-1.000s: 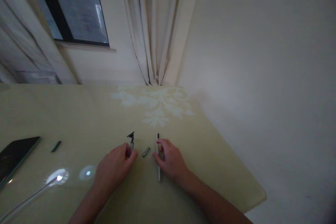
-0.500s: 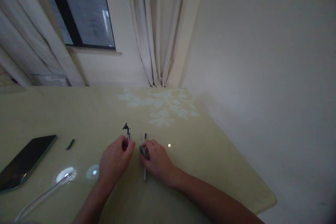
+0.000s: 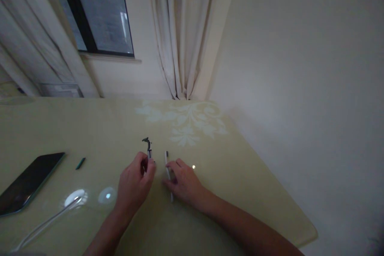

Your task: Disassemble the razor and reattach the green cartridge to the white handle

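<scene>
Both my hands rest on a pale yellow-green table (image 3: 246,168) with a white floral print. My left hand (image 3: 135,184) is closed round a thin stick with a small black head (image 3: 147,142) that pokes out above the fingers. My right hand (image 3: 183,182) is curled beside it, fingers pinched on a slim white stick (image 3: 167,159) that lies on the table and runs under the hand. The small green piece seen a moment ago between the hands is out of sight.
A dark phone (image 3: 27,182) lies at the far left, a small green piece (image 3: 80,163) beside it. A white cable (image 3: 45,220) crosses the near left. A window and curtains stand behind the table; its right edge drops off by the wall.
My right hand has shifted left onto the small green piece, which no longer shows. The white stick has tilted slightly. My left hand has kept its grip and lifted a little.
</scene>
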{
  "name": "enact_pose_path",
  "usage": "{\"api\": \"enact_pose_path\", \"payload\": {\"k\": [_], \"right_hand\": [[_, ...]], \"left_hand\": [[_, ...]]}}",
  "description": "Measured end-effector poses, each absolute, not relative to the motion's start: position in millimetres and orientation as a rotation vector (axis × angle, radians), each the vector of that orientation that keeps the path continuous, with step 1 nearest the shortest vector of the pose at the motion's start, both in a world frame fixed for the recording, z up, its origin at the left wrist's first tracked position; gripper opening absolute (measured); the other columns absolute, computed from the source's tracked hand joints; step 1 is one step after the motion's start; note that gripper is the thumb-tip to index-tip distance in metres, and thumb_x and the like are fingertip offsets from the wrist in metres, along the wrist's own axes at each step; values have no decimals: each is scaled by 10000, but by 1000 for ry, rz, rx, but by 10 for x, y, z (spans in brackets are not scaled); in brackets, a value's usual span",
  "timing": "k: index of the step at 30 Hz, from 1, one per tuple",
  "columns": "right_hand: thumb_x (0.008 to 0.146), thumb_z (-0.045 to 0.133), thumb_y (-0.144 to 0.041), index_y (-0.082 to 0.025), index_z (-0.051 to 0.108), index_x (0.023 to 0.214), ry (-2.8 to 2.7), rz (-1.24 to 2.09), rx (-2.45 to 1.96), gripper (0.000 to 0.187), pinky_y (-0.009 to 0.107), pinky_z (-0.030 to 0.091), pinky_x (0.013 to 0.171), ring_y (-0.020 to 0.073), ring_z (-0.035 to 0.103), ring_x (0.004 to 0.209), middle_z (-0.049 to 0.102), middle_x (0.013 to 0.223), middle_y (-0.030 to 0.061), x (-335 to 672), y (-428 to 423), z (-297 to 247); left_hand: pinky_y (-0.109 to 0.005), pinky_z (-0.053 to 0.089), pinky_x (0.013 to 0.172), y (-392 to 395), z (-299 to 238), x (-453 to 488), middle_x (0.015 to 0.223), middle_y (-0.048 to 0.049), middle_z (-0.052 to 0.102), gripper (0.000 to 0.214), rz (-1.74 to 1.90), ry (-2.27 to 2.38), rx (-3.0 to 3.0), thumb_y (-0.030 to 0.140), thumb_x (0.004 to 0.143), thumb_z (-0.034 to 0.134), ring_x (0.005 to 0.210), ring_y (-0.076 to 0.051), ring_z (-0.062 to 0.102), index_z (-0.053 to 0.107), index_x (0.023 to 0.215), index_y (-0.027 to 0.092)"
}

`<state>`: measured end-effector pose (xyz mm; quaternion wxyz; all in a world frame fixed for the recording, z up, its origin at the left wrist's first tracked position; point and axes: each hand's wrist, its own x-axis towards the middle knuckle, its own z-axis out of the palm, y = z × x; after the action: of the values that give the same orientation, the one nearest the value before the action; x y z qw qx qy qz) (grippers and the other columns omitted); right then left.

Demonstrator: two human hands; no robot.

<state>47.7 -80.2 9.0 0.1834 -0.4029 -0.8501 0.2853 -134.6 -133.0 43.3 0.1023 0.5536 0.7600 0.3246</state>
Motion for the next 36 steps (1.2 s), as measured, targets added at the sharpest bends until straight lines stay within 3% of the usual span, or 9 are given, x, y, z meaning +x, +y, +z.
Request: {"api": "enact_pose_path", "payload": {"k": [2, 4, 7, 12, 17, 20, 25, 30, 36], "right_hand": [[979, 762, -287, -183, 684, 1276, -2259, 989, -1047, 325, 298, 556, 794, 149, 678, 799, 661, 1184, 79, 648, -812, 77], [1054, 657, -389, -175, 723, 1198, -2090, 1056, -979, 267, 298, 542, 794, 153, 663, 811, 675, 1104, 71, 775, -819, 76], [1121, 473, -549, -186, 734, 1156, -1837, 1193, -880, 449, 296, 520, 770, 174, 644, 844, 671, 991, 55, 835, -871, 131], [1075, 566, -592, -193, 722, 993, -1710, 1294, -765, 437, 312, 494, 831, 191, 611, 891, 638, 941, 34, 788, -1039, 328], [1044, 600, -652, -192, 680, 980, -1536, 1454, -769, 471, 292, 469, 743, 168, 573, 789, 630, 847, 21, 902, -1009, 399], [999, 655, -688, -190, 657, 1005, -1440, 1715, -730, 498, 246, 373, 581, 117, 441, 604, 496, 694, -48, 963, -948, 384], [1000, 675, -674, -179, 727, 1054, -1488, 1788, -658, 501, 242, 330, 580, 106, 423, 616, 477, 712, -43, 945, -993, 392], [1058, 451, -767, -149, 754, 929, -1493, 1846, -683, 701, 259, 239, 531, 103, 313, 554, 382, 634, -54, 887, -1056, 367], [1016, 520, -790, -173, 638, 812, -1468, 1883, -739, 661, 267, 227, 524, 100, 276, 533, 357, 602, -74, 881, -1054, 283]], "left_hand": [[-295, 391, 613, -1379, 389, -1232, 634, 32, 595, 232, 957, 2145, 1709, 435, 1005, 412, 586, -205, 616, 449, 833, 283], [-302, 395, 595, -1441, 323, -1101, 645, 26, 626, 236, 962, 2028, 1790, 442, 1011, 433, 566, -207, 625, 482, 847, 280], [-303, 444, 594, -1535, 202, -913, 673, 7, 682, 262, 1000, 1829, 1845, 458, 1041, 458, 599, -219, 674, 558, 884, 273], [-309, 580, 761, -1632, 85, -747, 1004, -74, 822, 292, 1128, 1619, 1807, 440, 1040, 544, 876, -255, 775, 690, 1216, 258], [-280, 512, 648, -1563, 155, -897, 748, -18, 728, 350, 1150, 1685, 1703, 498, 1034, 566, 676, -211, 659, 730, 848, 251], [-273, 472, 608, -1474, 228, -1092, 662, -3, 673, 453, 1198, 1757, 1571, 594, 992, 591, 628, -199, 614, 707, 738, 237], [-284, 496, 606, -1397, 345, -1243, 650, -34, 711, 525, 1233, 1643, 1304, 704, 821, 753, 640, -213, 639, 708, 652, 209], [-303, 550, 655, -1413, 370, -1219, 848, -71, 811, 461, 1158, 1552, 1293, 639, 889, 711, 695, -211, 640, 860, 1006, 219], [-320, 578, 796, -1519, 261, -1214, 982, -58, 757, 632, 1080, 1226, 1236, 472, 818, 884, 923, -243, 697, 726, 1406, 302]]}}
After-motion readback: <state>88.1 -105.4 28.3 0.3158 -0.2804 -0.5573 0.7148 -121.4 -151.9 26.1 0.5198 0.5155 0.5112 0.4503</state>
